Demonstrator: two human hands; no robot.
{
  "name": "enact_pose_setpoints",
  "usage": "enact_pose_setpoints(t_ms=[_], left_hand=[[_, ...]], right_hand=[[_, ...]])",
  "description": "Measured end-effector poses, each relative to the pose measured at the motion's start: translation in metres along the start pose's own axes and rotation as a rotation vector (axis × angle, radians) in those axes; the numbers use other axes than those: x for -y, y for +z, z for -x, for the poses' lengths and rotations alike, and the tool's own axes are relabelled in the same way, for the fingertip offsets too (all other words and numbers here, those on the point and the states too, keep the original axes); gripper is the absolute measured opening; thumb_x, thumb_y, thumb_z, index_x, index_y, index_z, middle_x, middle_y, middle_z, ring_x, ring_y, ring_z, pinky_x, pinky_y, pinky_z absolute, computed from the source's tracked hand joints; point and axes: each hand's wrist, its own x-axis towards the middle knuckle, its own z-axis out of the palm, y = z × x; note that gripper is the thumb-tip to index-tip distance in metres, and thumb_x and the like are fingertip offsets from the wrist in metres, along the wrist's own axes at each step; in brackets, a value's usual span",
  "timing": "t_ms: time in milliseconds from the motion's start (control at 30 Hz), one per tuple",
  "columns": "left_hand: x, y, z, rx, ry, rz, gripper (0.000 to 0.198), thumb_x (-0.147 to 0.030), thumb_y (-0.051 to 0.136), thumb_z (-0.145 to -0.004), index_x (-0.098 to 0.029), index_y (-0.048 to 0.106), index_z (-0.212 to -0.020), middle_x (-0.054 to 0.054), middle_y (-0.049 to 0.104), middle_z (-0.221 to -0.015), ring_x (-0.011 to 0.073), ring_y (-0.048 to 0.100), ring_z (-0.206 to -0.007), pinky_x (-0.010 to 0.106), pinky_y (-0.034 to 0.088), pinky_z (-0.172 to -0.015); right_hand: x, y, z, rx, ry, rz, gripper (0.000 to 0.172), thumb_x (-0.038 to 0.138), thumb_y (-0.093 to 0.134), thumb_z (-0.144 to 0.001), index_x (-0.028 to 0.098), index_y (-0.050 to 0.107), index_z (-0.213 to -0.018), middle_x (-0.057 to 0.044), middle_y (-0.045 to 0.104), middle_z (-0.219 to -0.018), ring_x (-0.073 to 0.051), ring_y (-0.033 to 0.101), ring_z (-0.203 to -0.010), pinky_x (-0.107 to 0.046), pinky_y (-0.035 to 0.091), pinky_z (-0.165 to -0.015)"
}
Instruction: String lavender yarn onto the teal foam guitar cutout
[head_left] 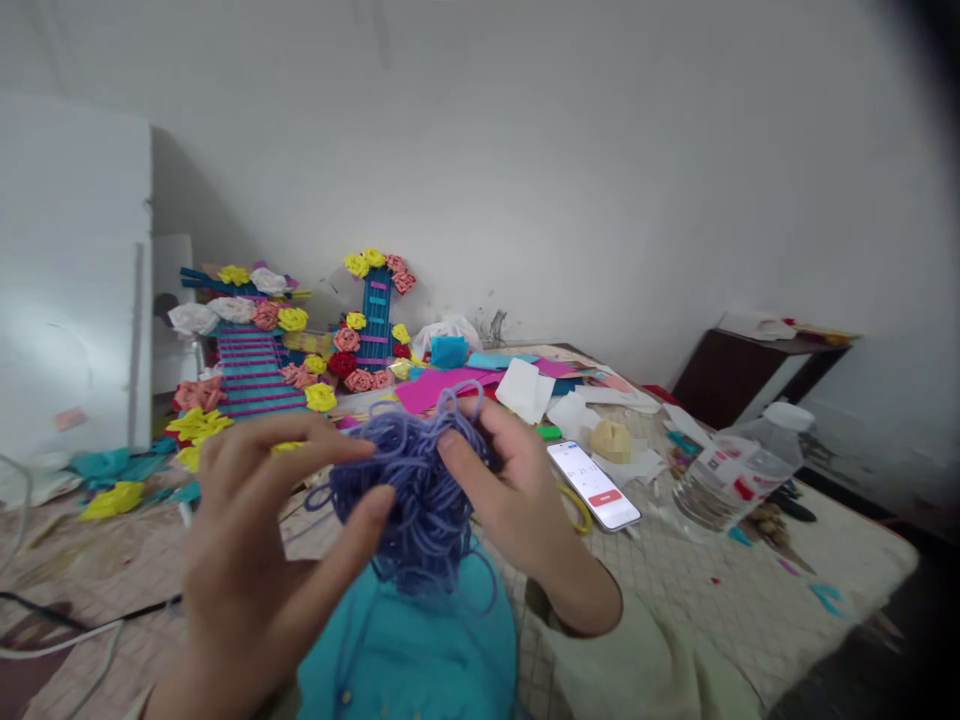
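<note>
A loose tangle of purple-blue yarn (420, 500) hangs in front of me, with loops sticking out at its top and sides. My right hand (517, 490) is closed on its upper right, thumb across the front and fingers behind. At the left side, my left hand (262, 540) has thumb and index finger curved around some of the yarn, their tips a little apart. Its other fingers are bent behind the index finger. Below the yarn shows a turquoise cloth-like surface (450, 650), partly hidden by the tangle and my left hand.
Paper-flower decorations (255, 370) stand at the back left. Coloured paper sheets (435, 388) lie near the wall. To the right are a lit phone (592, 485), a yellow ring (576, 510) and a large clear plastic bottle (739, 470). White cables (60, 655) cross the left side.
</note>
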Motion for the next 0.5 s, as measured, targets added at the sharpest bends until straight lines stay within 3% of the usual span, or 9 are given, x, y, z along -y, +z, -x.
enact_pose_setpoints(t_ms=[100,333,500], left_hand=[[-0.005,0.002,0.004,0.105,0.215,-0.197,0.021,-0.018,0.066,-0.069,-0.026,0.063,-0.088,0.004,0.057,-0.088,0.0238,0.053,-0.084,0.042,0.036,-0.08],[-0.007,0.001,0.009,0.002,0.224,-0.276,0.02,-0.014,0.063,-0.07,-0.032,0.063,-0.077,0.001,0.059,-0.082,0.0228,0.053,-0.08,0.043,0.038,-0.076],[-0.005,0.001,0.012,0.056,0.279,-0.251,0.03,-0.01,0.064,-0.068,-0.037,0.06,-0.08,-0.002,0.059,-0.078,0.0214,0.051,-0.078,0.041,0.038,-0.073]], right_hand=[[0.0,0.003,0.001,0.013,-0.021,-0.033,0.004,0.021,0.05,-0.082,0.02,0.054,-0.082,0.003,0.054,-0.076,-0.01,0.05,-0.071,-0.021,0.04,-0.065],[-0.002,0.001,0.0,-0.011,0.1,-0.148,0.005,0.025,0.053,-0.08,0.02,0.054,-0.081,0.004,0.052,-0.068,-0.009,0.047,-0.062,-0.021,0.039,-0.057],[-0.002,-0.001,-0.001,-0.048,0.128,-0.223,0.007,0.025,0.055,-0.08,0.019,0.054,-0.076,0.004,0.052,-0.068,-0.009,0.048,-0.063,-0.021,0.04,-0.058]])
